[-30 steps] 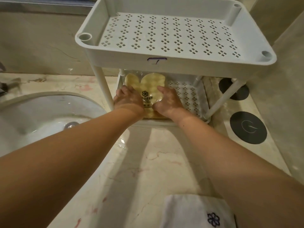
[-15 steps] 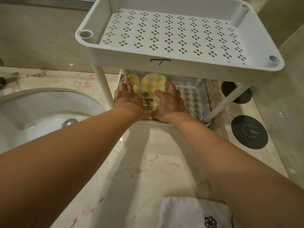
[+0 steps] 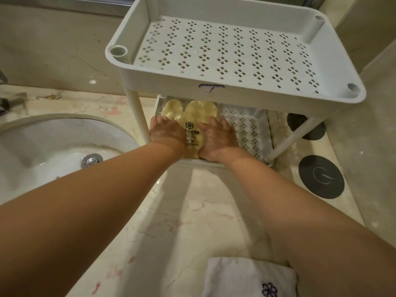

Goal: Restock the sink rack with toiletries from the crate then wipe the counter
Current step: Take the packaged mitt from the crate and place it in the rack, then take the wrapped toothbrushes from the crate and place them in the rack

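Observation:
A white two-tier rack (image 3: 214, 78) stands on the marble counter (image 3: 182, 221). Its perforated top shelf holds nothing. On the left part of the lower shelf (image 3: 246, 129) lies a flat yellow bath mitt in a clear printed packet (image 3: 190, 116). My left hand (image 3: 166, 131) rests flat on the packet's left side, and my right hand (image 3: 218, 136) lies flat on its right side, fingers pointing to the back. The packet's near end is hidden under my wrists. The crate is out of view.
A white sink basin (image 3: 53, 146) with a chrome drain (image 3: 91, 160) is set into the counter at the left. Two dark round coasters (image 3: 321, 176) lie right of the rack, near the wall. A folded white towel with a flower logo (image 3: 250, 277) sits at the counter's front edge.
Both hands opened from a curled hold and reached further back over the packet, then drew a little nearer. The packet now lies flat on the lower shelf.

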Demonstrator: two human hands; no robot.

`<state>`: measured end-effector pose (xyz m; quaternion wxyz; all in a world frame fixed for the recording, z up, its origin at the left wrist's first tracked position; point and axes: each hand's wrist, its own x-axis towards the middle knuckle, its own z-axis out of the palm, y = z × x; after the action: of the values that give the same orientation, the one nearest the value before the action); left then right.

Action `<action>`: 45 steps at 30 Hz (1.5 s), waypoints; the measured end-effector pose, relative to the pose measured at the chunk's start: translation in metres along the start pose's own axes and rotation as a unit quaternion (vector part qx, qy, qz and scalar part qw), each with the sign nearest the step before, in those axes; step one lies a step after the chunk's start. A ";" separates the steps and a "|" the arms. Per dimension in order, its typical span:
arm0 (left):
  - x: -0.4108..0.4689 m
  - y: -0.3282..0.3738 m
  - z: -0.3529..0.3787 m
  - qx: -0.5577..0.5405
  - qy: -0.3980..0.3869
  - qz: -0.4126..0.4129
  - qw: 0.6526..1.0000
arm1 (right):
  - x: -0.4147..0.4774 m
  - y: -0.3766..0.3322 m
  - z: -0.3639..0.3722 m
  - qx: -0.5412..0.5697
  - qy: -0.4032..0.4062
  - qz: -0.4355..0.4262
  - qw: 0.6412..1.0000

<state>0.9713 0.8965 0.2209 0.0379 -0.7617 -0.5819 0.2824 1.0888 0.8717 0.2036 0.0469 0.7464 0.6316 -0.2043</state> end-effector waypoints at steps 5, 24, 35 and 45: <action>-0.015 -0.003 -0.003 0.009 0.042 0.036 0.998 | -0.016 -0.002 -0.009 0.018 0.029 0.004 0.999; -0.167 -0.058 0.023 -0.286 0.142 0.060 0.946 | -0.166 -0.033 -0.008 0.122 0.070 -0.032 0.990; -0.229 -0.111 0.072 -0.336 0.121 -0.025 0.934 | -0.204 -0.082 0.018 0.086 0.010 -0.118 0.989; -0.290 -0.166 0.132 -0.388 0.129 -0.149 0.900 | -0.218 -0.169 0.038 0.042 -0.025 -0.249 0.967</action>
<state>0.7181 0.6503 0.2868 -0.1444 -0.6506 -0.7417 -0.0759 0.8909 0.6917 0.2801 -0.0211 0.5613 0.7873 -0.2540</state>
